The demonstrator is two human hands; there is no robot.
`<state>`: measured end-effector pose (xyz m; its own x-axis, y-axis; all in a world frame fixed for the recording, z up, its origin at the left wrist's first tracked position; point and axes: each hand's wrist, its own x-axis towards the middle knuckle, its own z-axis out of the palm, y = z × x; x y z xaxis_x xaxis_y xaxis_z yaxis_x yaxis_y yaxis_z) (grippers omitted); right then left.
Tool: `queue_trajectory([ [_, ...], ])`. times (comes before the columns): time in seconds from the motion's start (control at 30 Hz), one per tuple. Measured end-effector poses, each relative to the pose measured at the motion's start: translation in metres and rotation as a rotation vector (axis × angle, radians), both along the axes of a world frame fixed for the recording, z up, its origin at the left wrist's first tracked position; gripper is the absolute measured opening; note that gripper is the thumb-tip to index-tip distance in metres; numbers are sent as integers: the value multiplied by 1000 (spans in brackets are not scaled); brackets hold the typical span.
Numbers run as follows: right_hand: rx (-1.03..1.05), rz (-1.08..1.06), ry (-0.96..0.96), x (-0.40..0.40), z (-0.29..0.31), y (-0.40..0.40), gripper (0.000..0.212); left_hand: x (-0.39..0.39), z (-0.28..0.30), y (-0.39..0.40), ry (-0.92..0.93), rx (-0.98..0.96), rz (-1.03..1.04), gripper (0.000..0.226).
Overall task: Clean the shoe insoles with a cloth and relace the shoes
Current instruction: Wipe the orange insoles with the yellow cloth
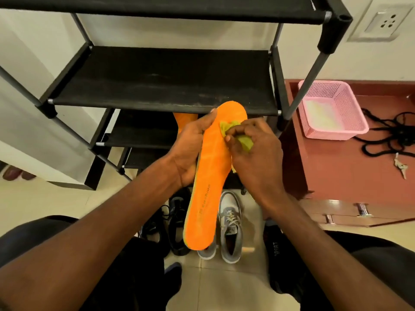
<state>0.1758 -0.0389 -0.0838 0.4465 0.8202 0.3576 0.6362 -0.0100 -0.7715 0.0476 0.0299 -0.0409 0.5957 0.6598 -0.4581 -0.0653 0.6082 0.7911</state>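
My left hand [190,149] grips a long orange insole [211,187] from its left side, toe end pointing away from me. A bunched yellow-green cloth [243,141] is pinched in my right hand [253,158] and pressed against the insole's upper part. A second orange insole [185,122] lies on a lower shelf of the rack, mostly hidden behind my left hand. On the floor below stand a grey laced shoe [230,230] and a pair of black shoes [170,225]. Black laces [386,133] lie tangled on the red cabinet top.
A black shoe rack [161,79] stands straight ahead. To the right is a red-brown cabinet [336,171] bearing a pink plastic basket [332,111] and keys [400,166]. My knees in dark trousers frame the tiled floor [213,283].
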Motion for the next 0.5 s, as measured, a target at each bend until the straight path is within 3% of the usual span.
queue_trajectory([
  [0.23,53,-190,-203,25,-2,9,14,2,2,-2,-46,-44,-47,52],
  [0.37,61,-186,-260,23,-5,10,19,0,1,1,-78,-103,-43,48],
  [0.5,81,-137,-180,22,-6,10,12,1,-2,-1,-55,-91,-75,45],
])
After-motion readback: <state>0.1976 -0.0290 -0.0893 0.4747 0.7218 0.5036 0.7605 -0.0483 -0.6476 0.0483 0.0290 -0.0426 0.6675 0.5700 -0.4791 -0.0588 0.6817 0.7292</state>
